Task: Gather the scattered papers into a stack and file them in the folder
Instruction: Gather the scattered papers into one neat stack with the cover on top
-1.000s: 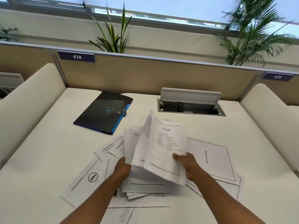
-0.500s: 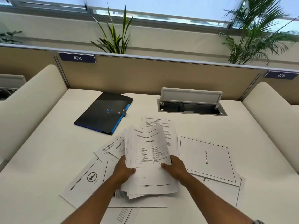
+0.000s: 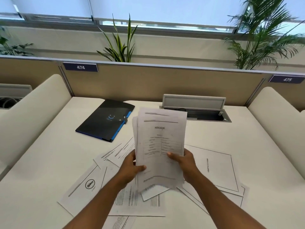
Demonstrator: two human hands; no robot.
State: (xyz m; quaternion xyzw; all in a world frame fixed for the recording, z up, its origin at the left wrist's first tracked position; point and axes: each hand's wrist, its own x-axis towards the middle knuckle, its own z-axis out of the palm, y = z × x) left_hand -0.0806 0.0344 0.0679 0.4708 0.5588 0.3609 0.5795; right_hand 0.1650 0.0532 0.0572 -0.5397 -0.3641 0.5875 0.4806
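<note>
A stack of printed papers [image 3: 160, 138] stands nearly upright above the desk, its top sheet headed ANNEXURE. My left hand [image 3: 130, 167] grips its left edge and my right hand [image 3: 183, 160] grips its right edge. Loose sheets lie flat under and around my hands: one with a round car logo [image 3: 84, 185] at the left, a bordered sheet [image 3: 214, 169] at the right, and others overlapping beneath the stack. The black folder with a blue spine [image 3: 105, 119] lies closed at the back left, apart from the papers.
A cable box with a raised lid [image 3: 194, 104] sits in the white desk [image 3: 41, 154] behind the stack. Cushioned dividers [image 3: 33, 103] flank the desk on both sides. A tan partition with number plates 474 and 475 runs along the back, plants behind it.
The stack lay low on the desk under both hands; it has now been lifted and tipped upright. My hands moved up with it, gripping its two sides.
</note>
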